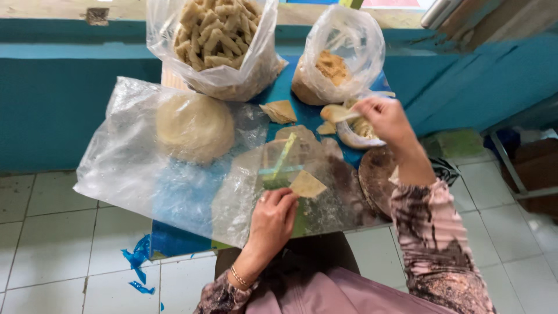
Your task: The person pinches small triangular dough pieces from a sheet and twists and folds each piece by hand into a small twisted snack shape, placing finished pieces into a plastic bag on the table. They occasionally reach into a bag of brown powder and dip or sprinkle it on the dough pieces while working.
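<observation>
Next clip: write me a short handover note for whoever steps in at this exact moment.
Left hand: pinching a small triangular dough piece on the plastic sheet.
Right hand: holding a pale spoon-like tool at the small filling bowl.
Dough stack under plastic; bag of finished twisted snacks and bag of crumbly filling behind.
Done: many snacks bagged. Left: this piece unfilled.

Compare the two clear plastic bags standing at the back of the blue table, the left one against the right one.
The left clear plastic bag is packed nearly full with pale, twisted stick-shaped pieces; the right clear plastic bag holds only a low heap of brown crumbly filling, most of it empty. The left bag looks wider and bulges; the right bag's upper part is slack and crinkled. Both are open at the top and stand on the blue table.
</observation>
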Available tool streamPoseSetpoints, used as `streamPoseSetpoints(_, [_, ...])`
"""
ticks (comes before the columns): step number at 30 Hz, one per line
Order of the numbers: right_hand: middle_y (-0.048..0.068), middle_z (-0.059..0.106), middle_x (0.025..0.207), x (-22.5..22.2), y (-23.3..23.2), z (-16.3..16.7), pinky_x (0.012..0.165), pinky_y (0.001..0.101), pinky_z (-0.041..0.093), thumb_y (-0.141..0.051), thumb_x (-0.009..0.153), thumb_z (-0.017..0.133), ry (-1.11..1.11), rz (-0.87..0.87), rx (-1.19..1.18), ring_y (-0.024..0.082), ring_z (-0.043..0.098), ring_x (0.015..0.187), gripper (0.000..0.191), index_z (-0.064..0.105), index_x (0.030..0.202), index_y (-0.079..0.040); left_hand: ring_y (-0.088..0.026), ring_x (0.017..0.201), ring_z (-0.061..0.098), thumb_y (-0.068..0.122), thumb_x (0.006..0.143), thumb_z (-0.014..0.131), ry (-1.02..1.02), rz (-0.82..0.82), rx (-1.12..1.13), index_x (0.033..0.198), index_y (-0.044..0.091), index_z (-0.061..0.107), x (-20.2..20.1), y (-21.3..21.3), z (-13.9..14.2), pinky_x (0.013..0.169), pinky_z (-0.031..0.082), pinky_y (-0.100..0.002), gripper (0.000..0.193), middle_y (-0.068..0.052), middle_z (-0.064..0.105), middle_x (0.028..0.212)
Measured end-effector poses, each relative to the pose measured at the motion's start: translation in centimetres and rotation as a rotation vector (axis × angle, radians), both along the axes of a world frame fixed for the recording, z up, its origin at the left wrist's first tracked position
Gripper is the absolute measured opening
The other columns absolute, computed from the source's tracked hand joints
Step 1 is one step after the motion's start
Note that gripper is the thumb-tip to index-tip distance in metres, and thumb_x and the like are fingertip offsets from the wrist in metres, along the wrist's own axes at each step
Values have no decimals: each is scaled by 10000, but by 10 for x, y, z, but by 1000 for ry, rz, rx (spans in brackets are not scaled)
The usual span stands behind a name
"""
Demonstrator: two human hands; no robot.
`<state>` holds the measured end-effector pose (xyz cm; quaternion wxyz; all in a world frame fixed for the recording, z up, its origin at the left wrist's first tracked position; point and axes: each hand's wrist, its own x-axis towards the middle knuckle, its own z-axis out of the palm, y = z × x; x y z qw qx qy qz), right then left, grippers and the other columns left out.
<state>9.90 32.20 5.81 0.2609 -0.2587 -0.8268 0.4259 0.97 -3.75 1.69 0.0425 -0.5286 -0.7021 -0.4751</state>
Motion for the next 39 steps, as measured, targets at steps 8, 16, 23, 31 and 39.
streamPoseSetpoints(8, [115,735,953,51,-140,-23,733,364,557,-181,998,652,-62,71,380,251,719,862,170,750,1028,-44,-315,963,654,93,889,705,12,72,-25,1061,104,720,2,14,3,780,538,-439,173,-111,683,1111])
streamPoseSetpoints(16, [38,599,816,56,-173,5,663,390,528,-142,893,713,-61,110,841,251,634,801,90,715,983,-136,-307,970,642,76,821,701,201,75,-78,1083,154,737,5,30,-6,767,519,-434,275,-96,637,1128])
streamPoseSetpoints(23, [7,499,785,60,-184,16,637,331,518,-86,853,725,-40,143,1109,189,587,754,168,704,1011,-139,-278,942,642,40,824,706,142,64,-76,1049,122,719,2,24,-10,774,528,-423,240,-84,642,1114])
streamPoseSetpoints(31, [29,580,830,54,-173,20,664,373,533,-42,819,704,-37,181,979,240,643,803,252,720,1056,-125,-286,923,651,22,857,702,0,127,35,1080,85,718,0,18,-8,762,542,-421,232,-93,655,1090])
streamPoseSetpoints(39, [89,732,989,17,-71,42,735,371,524,-27,1041,666,172,-157,695,267,681,832,97,723,966,-51,-347,1078,601,87,840,677,134,100,-91,1204,104,678,-1,22,-5,840,491,-469,364,-155,617,1201])
